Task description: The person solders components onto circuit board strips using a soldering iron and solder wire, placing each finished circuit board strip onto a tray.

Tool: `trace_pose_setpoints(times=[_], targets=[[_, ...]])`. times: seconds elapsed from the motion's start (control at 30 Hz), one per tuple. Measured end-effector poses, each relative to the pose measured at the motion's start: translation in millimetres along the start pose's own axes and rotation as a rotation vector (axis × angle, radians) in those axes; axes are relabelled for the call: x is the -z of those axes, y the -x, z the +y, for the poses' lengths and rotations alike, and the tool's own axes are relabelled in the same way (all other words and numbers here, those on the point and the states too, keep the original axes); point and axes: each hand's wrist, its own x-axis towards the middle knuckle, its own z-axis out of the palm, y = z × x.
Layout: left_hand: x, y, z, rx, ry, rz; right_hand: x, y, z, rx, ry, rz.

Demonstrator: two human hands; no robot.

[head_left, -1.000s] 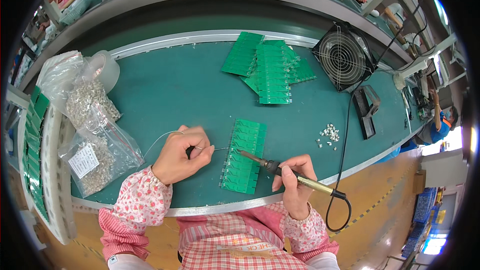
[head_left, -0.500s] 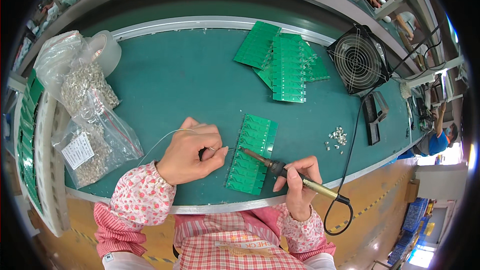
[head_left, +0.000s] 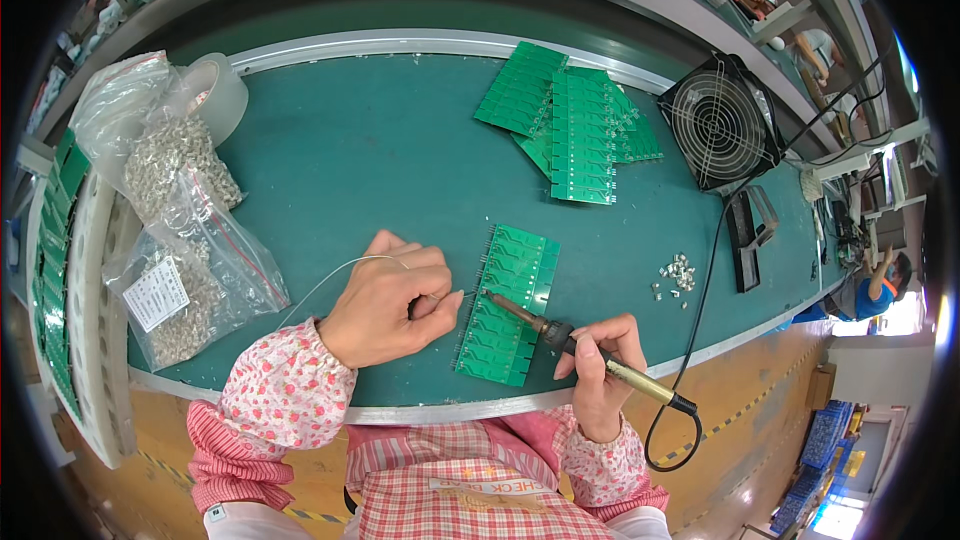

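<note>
A green circuit board lies on the bench in front of me, with a row of pins along its left edge. My right hand grips a soldering iron by its handle. The iron's tip meets the board near the pinned edge. Just left of the board, my left hand is closed in a pinch on thin solder wire. The wire's short end points toward the iron's tip, and its tail loops back over the hand. Whether wire and tip touch is too small to tell.
Several green boards lie stacked at the back. A black fan stands at the right, near a black holder and small metal parts. Bags of small parts and a white rack of boards occupy the left.
Both hands, the wire and the iron keep nearly the same places at the board. The whole view has shifted slightly. A person in blue at the far right has raised an arm.
</note>
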Motion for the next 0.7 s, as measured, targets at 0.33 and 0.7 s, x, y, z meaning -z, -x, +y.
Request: trace_pose_setpoints(times=[0.33,0.7], targets=[[-1.0,0.1,0.9,0.022,0.025,0.031,-0.3,2.9,0.7,0.063,-0.043,0.067],[-0.5,-0.1,0.5,0.012,-0.051,-0.032,-1.5,-2.4,-1.4,0.004,0.015,-0.007]])
